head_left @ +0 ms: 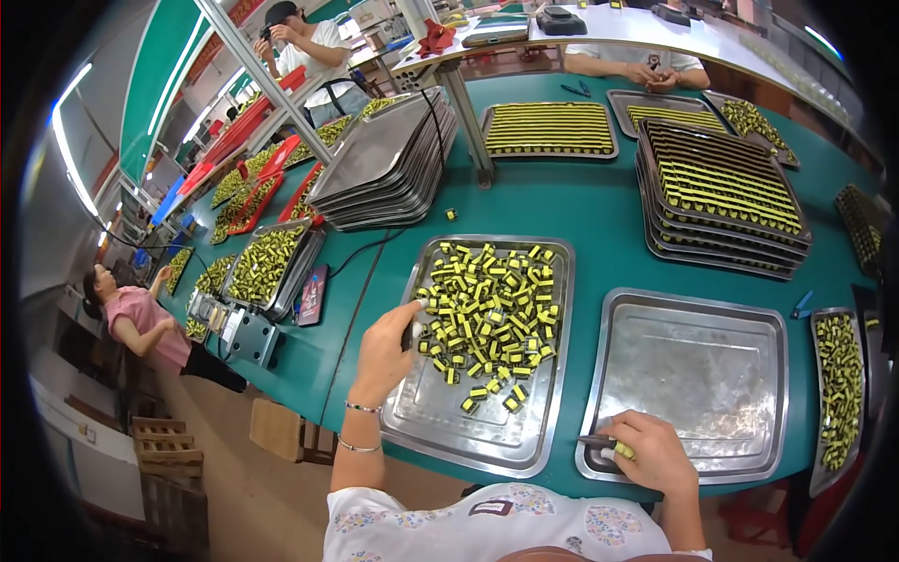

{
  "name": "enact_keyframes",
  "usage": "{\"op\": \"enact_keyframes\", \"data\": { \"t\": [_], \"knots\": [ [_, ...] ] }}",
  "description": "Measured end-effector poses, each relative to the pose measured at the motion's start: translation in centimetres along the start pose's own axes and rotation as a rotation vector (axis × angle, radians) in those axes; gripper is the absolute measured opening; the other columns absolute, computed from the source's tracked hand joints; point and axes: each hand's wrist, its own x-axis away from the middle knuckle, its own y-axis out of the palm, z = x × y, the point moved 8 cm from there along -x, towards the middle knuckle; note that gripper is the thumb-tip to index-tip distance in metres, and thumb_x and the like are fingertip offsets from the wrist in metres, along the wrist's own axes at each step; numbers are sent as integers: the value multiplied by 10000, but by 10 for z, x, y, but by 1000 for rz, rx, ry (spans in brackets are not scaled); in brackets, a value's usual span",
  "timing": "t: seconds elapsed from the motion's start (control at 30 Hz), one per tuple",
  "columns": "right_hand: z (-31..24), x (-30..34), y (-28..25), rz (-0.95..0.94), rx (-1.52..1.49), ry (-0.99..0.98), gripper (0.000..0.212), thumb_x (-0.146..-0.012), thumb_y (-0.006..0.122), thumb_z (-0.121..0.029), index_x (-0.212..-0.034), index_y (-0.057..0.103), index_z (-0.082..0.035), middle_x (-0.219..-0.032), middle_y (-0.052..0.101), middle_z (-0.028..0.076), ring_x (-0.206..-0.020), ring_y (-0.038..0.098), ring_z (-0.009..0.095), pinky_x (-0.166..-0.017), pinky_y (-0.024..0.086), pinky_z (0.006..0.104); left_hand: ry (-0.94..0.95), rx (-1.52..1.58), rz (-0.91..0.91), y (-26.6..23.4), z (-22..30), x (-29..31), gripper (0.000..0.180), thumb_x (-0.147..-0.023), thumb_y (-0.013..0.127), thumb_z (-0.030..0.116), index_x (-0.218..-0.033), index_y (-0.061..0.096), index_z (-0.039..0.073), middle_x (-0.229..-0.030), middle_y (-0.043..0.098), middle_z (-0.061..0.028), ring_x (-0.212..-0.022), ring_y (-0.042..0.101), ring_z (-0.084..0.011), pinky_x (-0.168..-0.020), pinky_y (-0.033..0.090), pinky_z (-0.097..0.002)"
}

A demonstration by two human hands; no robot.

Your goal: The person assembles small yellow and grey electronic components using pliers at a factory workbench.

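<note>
Small yellow-and-black components (pixel 492 309), which look like little wound coils, lie heaped in a metal tray (pixel 449 431) in front of me. My left hand (pixel 386 354) reaches over this tray's left edge. Its covered fingertips are curled at the heap's left side, and what lies between them is too small to make out. Over the near left corner of a second metal tray (pixel 698 375), my right hand (pixel 651 454) is closed round a dark pointed tool (pixel 595 440). A yellow component (pixel 624 451) shows at the same fingers.
Stacked trays with rows of components (pixel 726 197) stand at the far right, and bare stacked trays (pixel 379 159) at the far left. A loose component (pixel 451 214) lies beyond my tray. A filled tray (pixel 836 389) sits at right. Co-workers are across the table and at left.
</note>
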Motion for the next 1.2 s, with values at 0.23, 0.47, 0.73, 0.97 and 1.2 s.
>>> {"op": "enact_keyframes", "data": {
  "t": [0.23, 0.47, 0.73, 0.97, 1.2],
  "knots": [
    [7, 7, 1, 78, 26, -38, 293, -655, 671, -30, -944, 670, -73, -947, 627, 79, -870, 618, 291, -771, 496, 380, -266, 195, 233, -20, -90, 49, 255, -901, 539, 22, -1145, 613, 26, -807, 640, -6, -625, 486, -30, -526, 357, -199],
    [4, 15, 14, 43, 137, -93, 284, -687, 676, -58, -968, 659, -90, -942, 600, 70, -856, 601, 273, -753, 471, 377, -576, 166, 549, -52, -207, 166, 211, -914, 492, 12, -1090, 608, 24, -805, 616, -12, -612, 471, -48, -533, 361, -200],
    [8, 23, 20, 72, 201, -93, 303, -704, 665, -53, -1001, 638, -106, -968, 580, 64, -845, 586, 264, -756, 442, 382, -537, 47, 612, -51, -221, 161, 148, -912, 510, 21, -1015, 615, 29, -753, 595, -7, -614, 510, -75, -550, 402, -224],
    [9, 25, 25, 62, 237, -106, 314, -702, 643, -39, -1008, 631, -109, -970, 567, 68, -837, 584, 266, -747, 437, 388, -557, -94, 595, -50, -208, 153, 125, -875, 531, -12, -967, 614, 6, -729, 604, -49, -641, 563, -115, -607, 449, -262],
    [6, 22, 26, 73, 240, -80, 333, -687, 650, -48, -1012, 633, -119, -971, 571, 62, -856, 582, 259, -746, 441, 385, -571, -120, 536, -49, -207, 149, 137, -844, 553, -22, -955, 622, 18, -711, 616, -78, -647, 585, -150, -624, 461, -290]
  ]
}}
